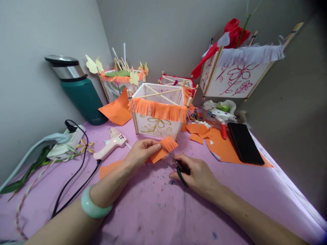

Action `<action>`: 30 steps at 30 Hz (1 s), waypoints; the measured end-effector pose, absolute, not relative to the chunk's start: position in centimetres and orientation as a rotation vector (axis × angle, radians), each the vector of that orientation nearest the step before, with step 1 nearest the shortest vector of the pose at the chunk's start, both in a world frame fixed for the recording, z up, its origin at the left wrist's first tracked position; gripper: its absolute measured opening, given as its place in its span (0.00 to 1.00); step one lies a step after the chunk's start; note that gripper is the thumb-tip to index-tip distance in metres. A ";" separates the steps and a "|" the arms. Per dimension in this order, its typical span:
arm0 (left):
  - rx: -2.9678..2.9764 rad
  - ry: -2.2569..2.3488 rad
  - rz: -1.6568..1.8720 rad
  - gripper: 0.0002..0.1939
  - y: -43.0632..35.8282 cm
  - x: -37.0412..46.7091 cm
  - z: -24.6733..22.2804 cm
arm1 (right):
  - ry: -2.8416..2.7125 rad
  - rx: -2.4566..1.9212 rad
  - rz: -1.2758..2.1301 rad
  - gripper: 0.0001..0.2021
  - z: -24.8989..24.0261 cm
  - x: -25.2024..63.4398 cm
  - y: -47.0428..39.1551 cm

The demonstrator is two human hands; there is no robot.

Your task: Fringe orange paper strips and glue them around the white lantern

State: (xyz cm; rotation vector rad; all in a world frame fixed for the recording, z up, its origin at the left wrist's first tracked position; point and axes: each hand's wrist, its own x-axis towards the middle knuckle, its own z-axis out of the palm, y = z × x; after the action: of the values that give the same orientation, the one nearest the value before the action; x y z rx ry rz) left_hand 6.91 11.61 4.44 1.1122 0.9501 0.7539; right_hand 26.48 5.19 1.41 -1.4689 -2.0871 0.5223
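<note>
Between thumb and fingers, my left hand [144, 149] pinches a strip of orange paper [170, 143] whose upper right part is cut into a fringe. My right hand [195, 170] is wrapped round the black handles of a pair of scissors [181, 169], and the blades reach to the paper's edge. Just behind my hands stands a white box-shaped lantern [155, 125] with wooden sticks at its corners. Orange fringe [159, 109] runs along its top edge, and a gold flower is drawn on its front.
A pink glue gun [111, 146] with a black cord lies left, near a power strip [68, 143] and a teal bottle [83, 97]. Right are orange paper scraps [198, 131] and a black phone [245, 143]. Another lantern [235, 76] hangs at upper right.
</note>
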 end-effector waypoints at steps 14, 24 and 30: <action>1.130 0.920 0.722 0.12 11.8 6.7 4.5 | -2.088 -1.455 0.515 0.16 1.2 26.7 5.4; 1.149 0.893 0.713 0.12 11.9 6.5 4.1 | -2.050 -1.427 0.561 0.15 1.2 26.8 5.4; 1.133 0.903 0.730 0.12 11.9 6.5 4.3 | -2.025 -1.427 0.664 0.15 1.4 26.8 5.3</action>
State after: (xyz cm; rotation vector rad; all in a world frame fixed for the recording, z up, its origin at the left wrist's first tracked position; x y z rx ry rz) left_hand 6.50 11.87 4.27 1.1329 0.9028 0.7302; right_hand 26.77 5.33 1.40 -1.4266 -2.0247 0.6636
